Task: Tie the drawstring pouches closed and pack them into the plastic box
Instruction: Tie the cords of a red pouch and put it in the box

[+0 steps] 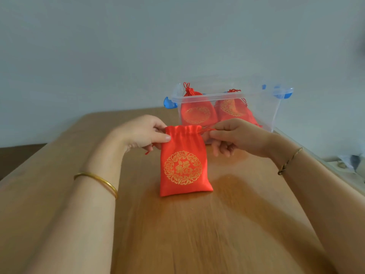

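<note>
A red satin pouch (184, 163) with a round gold emblem lies flat on the wooden table, its gathered mouth pointing away from me. My left hand (142, 133) pinches the left end of the mouth, and a red cord end hangs below the fingers. My right hand (233, 136) pinches the red drawstring (205, 130) coming out at the pouch's right end. Behind stands a clear plastic box (225, 95) with blue latches. It holds two red pouches (195, 110), (233, 107), both with their tops tied.
The wooden table (197, 224) stretches toward me and ends behind the box, near a pale wall. The box's clear lid (276, 89) with blue clips stands behind it. Small blurred items (349, 161) lie on a ledge at the far right.
</note>
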Tool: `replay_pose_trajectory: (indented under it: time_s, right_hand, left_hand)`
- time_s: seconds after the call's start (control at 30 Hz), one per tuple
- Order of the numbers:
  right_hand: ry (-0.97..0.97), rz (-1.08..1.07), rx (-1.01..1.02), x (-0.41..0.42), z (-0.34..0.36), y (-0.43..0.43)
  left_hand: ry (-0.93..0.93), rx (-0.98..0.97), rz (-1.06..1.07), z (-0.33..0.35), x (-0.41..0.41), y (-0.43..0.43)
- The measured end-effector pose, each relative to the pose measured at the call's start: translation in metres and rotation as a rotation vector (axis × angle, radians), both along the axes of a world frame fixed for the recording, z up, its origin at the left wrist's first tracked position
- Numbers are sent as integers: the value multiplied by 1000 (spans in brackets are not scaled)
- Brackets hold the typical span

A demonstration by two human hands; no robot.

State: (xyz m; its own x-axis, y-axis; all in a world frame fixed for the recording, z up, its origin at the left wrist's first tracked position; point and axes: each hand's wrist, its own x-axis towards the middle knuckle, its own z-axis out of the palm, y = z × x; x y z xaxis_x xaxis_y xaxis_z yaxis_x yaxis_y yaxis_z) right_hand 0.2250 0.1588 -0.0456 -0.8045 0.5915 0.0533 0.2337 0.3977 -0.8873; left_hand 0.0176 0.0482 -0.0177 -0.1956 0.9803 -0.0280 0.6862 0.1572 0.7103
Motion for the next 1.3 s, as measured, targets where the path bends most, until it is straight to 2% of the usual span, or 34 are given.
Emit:
replay_pose_trajectory:
  time_s: [0.23, 0.37, 0.5, 0.57, 0.77, 0.9, 0.97, 1.03, 1.13, 1.2, 1.3]
  right_hand:
    - [17, -10, -5, 2, 3, 1]
    - [19, -181, 151, 1, 2, 3]
    - [68, -345, 225, 2, -3, 11]
    - [119, -384, 152, 2, -4, 13]
    - [278, -325, -367, 4, 0, 11]
    - [375, -534, -621, 7, 1, 17]
    - [415, -594, -641, 5, 1, 17]
    - [442, -614, -567, 1, 2, 14]
    - [492, -576, -336, -3, 11, 5]
    - [541, -496, -202, -7, 21, -4]
    - [592, -405, -49, -14, 42, -21]
  left_hand:
    - [97, 10, 133, -1, -11, -2]
    - [136, 35, 171, 1, -15, -4]
    - [117, 77, 229, 2, -18, -6]
    - [108, 88, 241, 3, -17, -6]
    - [165, 37, 234, 5, -20, -12]
    - [165, 104, 325, 8, -32, -15]
    - [107, 117, 360, 10, -35, -17]
    - [-50, 169, 373, 14, -34, -16]
    - [-586, 347, 224, 26, -19, -16]
    - [-809, 426, 48, 34, -5, -14]
    - [-800, 445, -75, 37, 17, -8]
